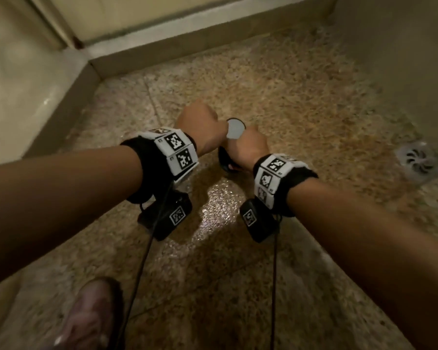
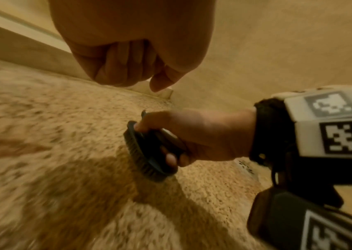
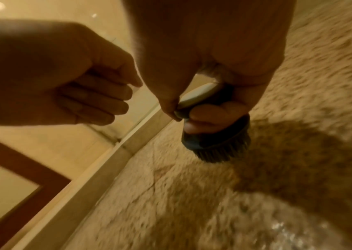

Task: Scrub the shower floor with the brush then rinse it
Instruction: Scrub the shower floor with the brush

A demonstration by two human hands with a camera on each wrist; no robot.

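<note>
While wet underfoot, speckled shower floor [image 1: 301, 102]; right hand [image 1: 250, 147] fingers round brush [image 3: 215, 142], left hand [image 1: 200, 127] curled, empty.

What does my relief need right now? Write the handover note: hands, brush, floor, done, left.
Right hand: grips the round scrub brush, bristles down, at or just above the shower floor; contact unclear.
Left hand: fingers curled, holding nothing, beside the right.
Drain: off to the right, near the wall.
Done: brush in hand; floor has a wet sheen near the feet.
Left: scrubbing, extent so far cannot be judged, then the rinse.
</note>
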